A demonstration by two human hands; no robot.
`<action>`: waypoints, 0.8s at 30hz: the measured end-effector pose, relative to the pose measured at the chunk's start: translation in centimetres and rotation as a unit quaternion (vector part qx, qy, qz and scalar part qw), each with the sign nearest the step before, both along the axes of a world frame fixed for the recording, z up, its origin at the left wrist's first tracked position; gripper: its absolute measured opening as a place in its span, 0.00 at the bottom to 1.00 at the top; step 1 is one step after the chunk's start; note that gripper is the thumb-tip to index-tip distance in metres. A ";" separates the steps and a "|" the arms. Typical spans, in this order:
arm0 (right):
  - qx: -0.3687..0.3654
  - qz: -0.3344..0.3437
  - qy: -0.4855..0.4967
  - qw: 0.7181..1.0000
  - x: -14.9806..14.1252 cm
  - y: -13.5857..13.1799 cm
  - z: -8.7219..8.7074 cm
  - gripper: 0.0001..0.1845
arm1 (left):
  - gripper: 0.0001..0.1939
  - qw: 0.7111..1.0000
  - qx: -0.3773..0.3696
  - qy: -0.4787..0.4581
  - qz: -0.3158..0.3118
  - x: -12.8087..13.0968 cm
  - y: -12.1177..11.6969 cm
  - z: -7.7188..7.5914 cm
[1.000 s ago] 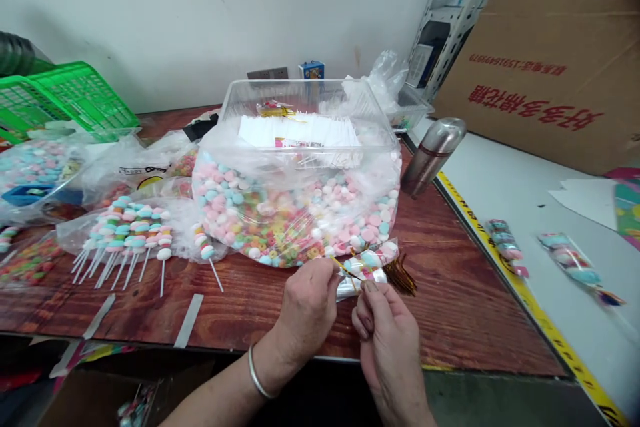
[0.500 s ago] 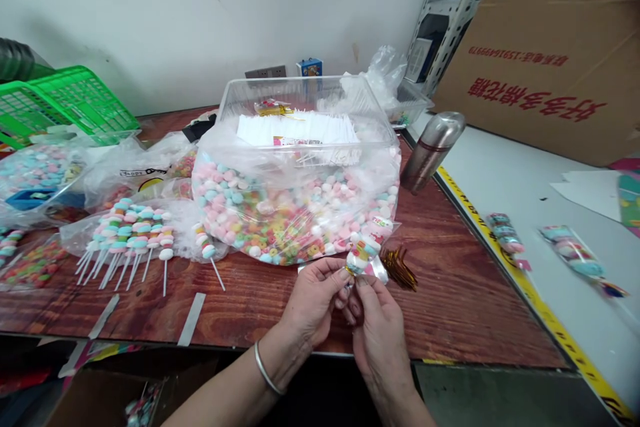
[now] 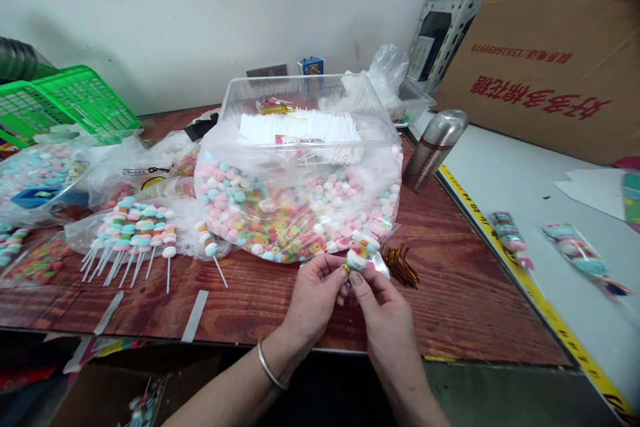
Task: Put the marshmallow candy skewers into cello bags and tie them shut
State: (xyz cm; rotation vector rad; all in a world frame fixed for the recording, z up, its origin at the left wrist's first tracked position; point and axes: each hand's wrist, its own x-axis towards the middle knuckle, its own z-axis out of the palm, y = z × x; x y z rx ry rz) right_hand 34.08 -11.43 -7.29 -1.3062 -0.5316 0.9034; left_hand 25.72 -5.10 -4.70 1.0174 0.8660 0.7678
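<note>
Both my hands meet over the table's front part, at the gathered neck of a marshmallow skewer (image 3: 363,248) in a clear printed bag. My left hand (image 3: 311,300) is closed, thumb and fingers pinching that neck. A gold twist tie (image 3: 347,268) shows at the left thumb tip. My right hand (image 3: 390,320) is closed too, its thumb pressed against the tie just below the bagged candy. The fingers hide the stick and the tie's ends. Right beside the bag lies a bunch of gold twist ties (image 3: 401,267).
Behind my hands is a big clear bag of marshmallows and gummy rings (image 3: 280,213), with a clear plastic bin (image 3: 380,127) of white sticks on it. Bare marshmallow skewers (image 3: 135,227) lie left. At right are a steel flask (image 3: 435,150), bagged skewers (image 3: 575,250) and a carton (image 3: 545,47).
My right thumb has shifted up closer to the left thumb at the bag's neck, and the right hand has turned slightly outward. The view has shifted a little.
</note>
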 end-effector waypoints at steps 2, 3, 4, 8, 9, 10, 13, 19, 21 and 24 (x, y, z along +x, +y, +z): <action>0.016 0.003 0.047 0.999 0.2 0.1 -0.5 0.15 | 0.07 0.989 0.126 0.074 -0.029 -0.4 -0.2 0.0; 0.021 0.004 0.054 0.998 0.3 0.1 -0.8 0.14 | 0.07 0.970 0.209 0.115 -0.038 -0.7 -0.2 0.0; 0.023 0.003 0.054 0.998 0.4 0.1 -0.9 0.13 | 0.08 0.942 0.297 0.153 -0.043 -0.9 -0.3 0.0; 0.021 0.006 0.033 0.999 0.6 0.0 -0.5 0.13 | 0.13 0.820 0.516 0.244 -0.046 -1.6 -0.3 -0.1; 0.016 0.008 0.021 1.000 0.6 0.0 -0.2 0.13 | 0.14 0.809 0.531 0.250 -0.040 -1.6 -0.3 -0.2; 0.011 0.011 0.007 1.000 0.5 0.0 0.1 0.13 | 0.14 0.804 0.537 0.253 -0.032 -1.6 -0.2 -0.2; -0.005 0.017 -0.020 1.000 0.1 0.1 0.7 0.15 | 0.13 0.816 0.523 0.245 -0.004 -1.5 -0.2 -0.3; 0.017 -0.015 0.042 0.999 -0.9 0.4 -0.4 0.13 | 0.15 0.863 0.447 0.234 -0.007 -1.4 -0.5 0.0; 0.017 -0.022 0.047 0.999 -1.0 0.4 -0.5 0.13 | 0.16 0.876 0.428 0.221 -0.004 -1.5 -0.6 -0.1; 0.002 -0.021 0.008 1.000 -0.8 0.4 0.0 0.13 | 0.17 0.893 0.404 0.197 -0.004 -1.5 -0.7 0.0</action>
